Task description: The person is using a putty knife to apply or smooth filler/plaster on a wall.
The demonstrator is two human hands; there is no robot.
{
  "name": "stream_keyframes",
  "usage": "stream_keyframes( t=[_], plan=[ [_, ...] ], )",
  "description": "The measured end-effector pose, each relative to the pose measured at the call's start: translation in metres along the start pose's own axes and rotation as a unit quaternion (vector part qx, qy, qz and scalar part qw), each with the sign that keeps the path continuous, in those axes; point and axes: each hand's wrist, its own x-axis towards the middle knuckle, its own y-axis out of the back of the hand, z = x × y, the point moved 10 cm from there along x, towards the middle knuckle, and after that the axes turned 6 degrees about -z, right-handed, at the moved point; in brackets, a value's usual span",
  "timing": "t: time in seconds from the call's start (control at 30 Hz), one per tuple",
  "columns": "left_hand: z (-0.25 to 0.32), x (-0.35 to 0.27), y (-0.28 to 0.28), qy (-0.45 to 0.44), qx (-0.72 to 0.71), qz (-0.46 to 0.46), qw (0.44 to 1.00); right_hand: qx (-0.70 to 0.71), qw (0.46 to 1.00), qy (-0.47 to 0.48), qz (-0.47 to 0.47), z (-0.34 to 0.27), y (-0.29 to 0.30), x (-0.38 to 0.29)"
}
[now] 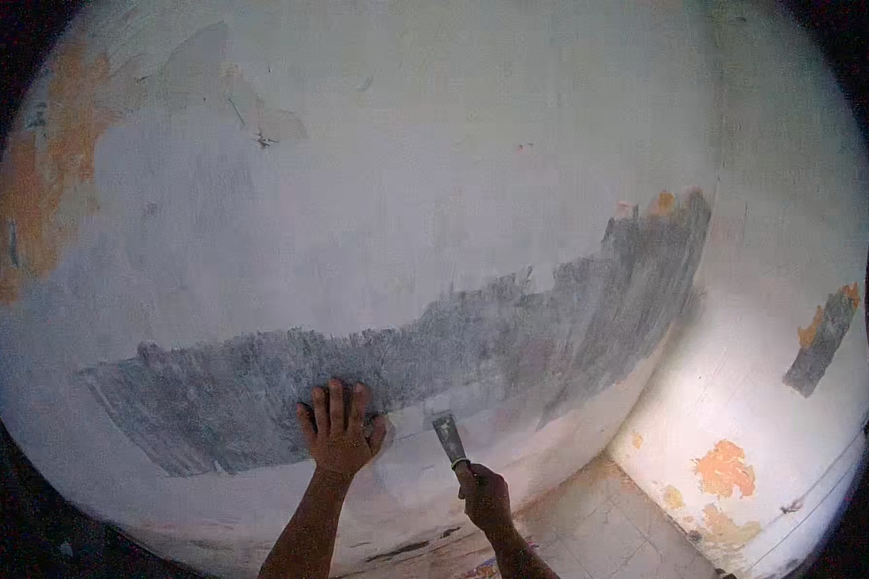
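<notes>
A pale painted wall (333, 239) fills most of the head view, crossed by a broad band of rough dark grey surface (246, 391). My left hand (338, 433) lies with fingers spread on the lower part of that band and holds nothing. To its right, my right hand (487, 497) is closed around the handle of a putty knife (449, 440). The flat metal blade points up and slightly left, over the pale wall just below the grey band. Whether the blade's edge touches the wall cannot be told.
An adjoining wall (739, 391) meets this one at a corner on the right, with a grey strip (822, 344) and orange bare spots (725, 469). Tiled floor (594, 521) shows at the lower right. More orange patches (36, 188) mark the far left of the wall.
</notes>
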Motion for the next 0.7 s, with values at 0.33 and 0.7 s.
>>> stream_keyframes(
  t=[0.33,0.7],
  plan=[
    [0.000,0.000,-0.001,-0.003,-0.003,0.012,1.000,0.009,1.000,0.013,-0.010,-0.013,0.004,0.000],
    [0.000,0.005,0.005,-0.007,-0.012,0.013,1.000,0.000,0.999,0.049,0.023,-0.016,0.010,-0.002]
  ],
)
